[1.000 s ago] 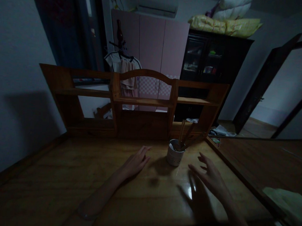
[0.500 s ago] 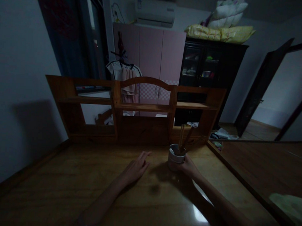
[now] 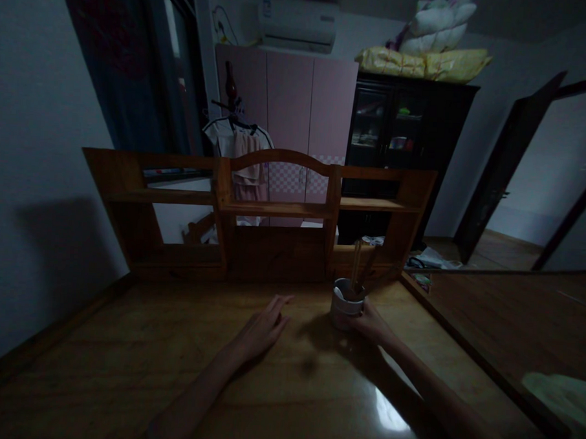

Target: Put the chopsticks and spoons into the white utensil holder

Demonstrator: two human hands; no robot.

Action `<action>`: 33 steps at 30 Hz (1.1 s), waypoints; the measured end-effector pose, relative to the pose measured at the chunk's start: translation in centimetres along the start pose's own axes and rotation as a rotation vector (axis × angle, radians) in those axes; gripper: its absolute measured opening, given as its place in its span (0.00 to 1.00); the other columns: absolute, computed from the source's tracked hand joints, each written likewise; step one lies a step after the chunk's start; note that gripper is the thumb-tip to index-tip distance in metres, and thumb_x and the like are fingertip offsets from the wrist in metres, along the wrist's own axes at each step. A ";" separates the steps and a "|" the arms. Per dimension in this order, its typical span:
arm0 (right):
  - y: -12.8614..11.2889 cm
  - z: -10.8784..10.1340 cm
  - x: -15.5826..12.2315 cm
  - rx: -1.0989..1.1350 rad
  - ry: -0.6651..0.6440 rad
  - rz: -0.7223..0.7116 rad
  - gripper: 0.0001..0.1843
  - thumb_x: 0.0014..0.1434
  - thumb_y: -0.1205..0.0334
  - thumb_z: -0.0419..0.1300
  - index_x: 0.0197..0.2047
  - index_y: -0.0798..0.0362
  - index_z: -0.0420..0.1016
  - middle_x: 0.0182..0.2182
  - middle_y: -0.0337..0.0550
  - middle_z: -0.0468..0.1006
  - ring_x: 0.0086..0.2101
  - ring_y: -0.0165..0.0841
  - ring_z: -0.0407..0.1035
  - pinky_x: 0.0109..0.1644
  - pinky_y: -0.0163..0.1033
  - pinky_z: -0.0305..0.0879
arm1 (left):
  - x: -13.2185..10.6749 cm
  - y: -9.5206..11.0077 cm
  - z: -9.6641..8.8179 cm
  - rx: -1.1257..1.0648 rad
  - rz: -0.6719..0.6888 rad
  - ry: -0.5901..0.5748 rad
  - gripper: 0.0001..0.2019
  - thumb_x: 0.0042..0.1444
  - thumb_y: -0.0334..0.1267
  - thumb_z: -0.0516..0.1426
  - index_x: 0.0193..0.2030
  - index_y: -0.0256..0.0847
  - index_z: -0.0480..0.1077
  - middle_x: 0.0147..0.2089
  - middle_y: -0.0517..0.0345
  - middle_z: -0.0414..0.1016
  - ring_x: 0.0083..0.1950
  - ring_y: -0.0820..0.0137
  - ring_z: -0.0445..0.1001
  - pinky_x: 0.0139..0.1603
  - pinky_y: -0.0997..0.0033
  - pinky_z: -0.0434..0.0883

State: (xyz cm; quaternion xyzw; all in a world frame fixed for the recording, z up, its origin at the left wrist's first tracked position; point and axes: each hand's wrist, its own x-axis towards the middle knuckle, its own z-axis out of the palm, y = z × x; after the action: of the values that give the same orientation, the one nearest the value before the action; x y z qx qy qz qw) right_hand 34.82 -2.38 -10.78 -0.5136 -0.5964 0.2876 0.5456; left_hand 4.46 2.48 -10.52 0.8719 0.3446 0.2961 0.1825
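My right hand [image 3: 369, 322] is closed around the right side of a grey-white cup-shaped holder [image 3: 343, 312]. Several thin sticks [image 3: 356, 264], which look like chopsticks, stand up out of it, along with a wider brown piece and something white at the rim. Dim light hides what exactly they are. The holder is upright; whether its base touches the tabletop [image 3: 171, 343] I cannot tell. My left hand [image 3: 265, 325] lies palm down on the wooden surface, left of the holder, fingers stretched out and holding nothing.
A wooden shelf unit [image 3: 276, 209] with open compartments runs along the back of the tabletop. A wall [image 3: 40, 234] borders the left side, and a raised edge [image 3: 455, 336] the right. Behind stand a pink wardrobe [image 3: 288, 109] and a dark cabinet [image 3: 437, 135].
My right hand and the holder have shifted slightly to the right. My left hand stays flat in nearly the same place.
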 end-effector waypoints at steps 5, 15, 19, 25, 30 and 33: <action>0.5 -0.2 -0.1 0.074 -0.062 0.066 0.39 0.41 0.54 0.74 0.54 0.53 0.65 0.48 0.54 0.74 0.47 0.47 0.71 0.50 0.50 0.69 | 0.0 -0.1 0.0 -0.011 -0.003 -0.001 0.22 0.65 0.38 0.47 0.65 0.48 0.54 0.61 0.52 0.63 0.47 0.67 0.73 0.54 0.63 0.68; -3.9 -6.3 -4.8 -0.524 0.236 -0.066 0.20 0.62 0.44 0.57 0.34 0.53 0.75 0.33 0.47 0.77 0.32 0.39 0.74 0.36 0.41 0.71 | 0.4 -0.5 0.4 0.094 0.015 0.010 0.14 0.66 0.41 0.45 0.38 0.39 0.70 0.44 0.52 0.70 0.40 0.68 0.72 0.42 0.71 0.66; -8.3 -3.8 -5.4 -0.759 0.321 -0.374 0.28 0.67 0.52 0.53 0.17 0.53 0.62 0.13 0.34 0.59 0.14 0.27 0.58 0.21 0.34 0.52 | 0.3 -1.0 0.7 0.155 0.032 -0.008 0.24 0.67 0.44 0.44 0.22 0.37 0.68 0.32 0.55 0.69 0.32 0.72 0.69 0.34 0.72 0.60; -9.6 5.7 -3.6 -0.856 -0.242 -0.950 0.22 0.65 0.72 0.46 0.19 0.54 0.65 0.15 0.37 0.66 0.15 0.26 0.55 0.26 0.39 0.46 | 0.1 -1.9 1.3 0.187 -0.031 -0.025 0.24 0.65 0.39 0.46 0.18 0.36 0.65 0.26 0.55 0.70 0.27 0.73 0.67 0.29 0.71 0.54; -4.1 11.0 -3.0 -0.833 -0.310 -1.011 0.25 0.63 0.68 0.45 0.15 0.54 0.64 0.12 0.39 0.67 0.14 0.27 0.51 0.26 0.41 0.46 | 0.0 -2.4 1.1 0.243 -0.117 0.001 0.20 0.63 0.36 0.47 0.22 0.36 0.69 0.25 0.54 0.73 0.26 0.72 0.67 0.28 0.71 0.51; -1.0 11.6 -3.3 -0.826 -0.305 -0.893 0.26 0.65 0.62 0.44 0.17 0.54 0.67 0.15 0.44 0.70 0.17 0.31 0.57 0.31 0.43 0.54 | 0.1 -2.2 1.0 0.236 -0.144 0.010 0.22 0.64 0.38 0.45 0.22 0.36 0.70 0.24 0.53 0.73 0.25 0.72 0.67 0.28 0.70 0.50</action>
State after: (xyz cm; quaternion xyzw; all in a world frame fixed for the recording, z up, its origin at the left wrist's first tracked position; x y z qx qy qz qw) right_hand 23.18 -3.21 -13.77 -0.3366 -0.8867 -0.1523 0.2781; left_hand 4.06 3.95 -12.39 0.8588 0.4397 0.2440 0.0976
